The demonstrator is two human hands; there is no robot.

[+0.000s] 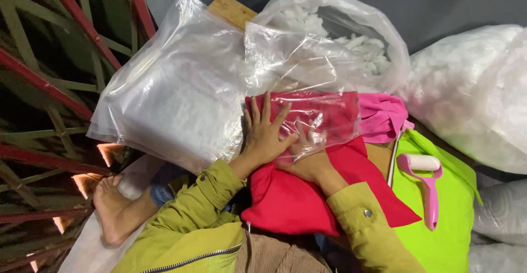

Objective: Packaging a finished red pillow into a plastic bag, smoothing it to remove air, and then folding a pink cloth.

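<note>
A red stuffed cushion (307, 196) lies across my lap, its far end inside a clear plastic bag (307, 70). My left hand (266, 133) lies flat with fingers spread on the bagged end of the cushion. My right hand (302, 152) reaches under the plastic film at the bag's mouth, fingers apart against the red fabric. Both sleeves are olive green.
A stack of clear plastic bags (175, 97) lies to the left. Behind is an open bag of white stuffing (351, 37), with another full bag (472, 92) at right. A pink cloth (381, 116), a lime green cushion (444, 223) and a pink lint roller (425, 182) sit at right. Red metal framework (44, 86) stands at left.
</note>
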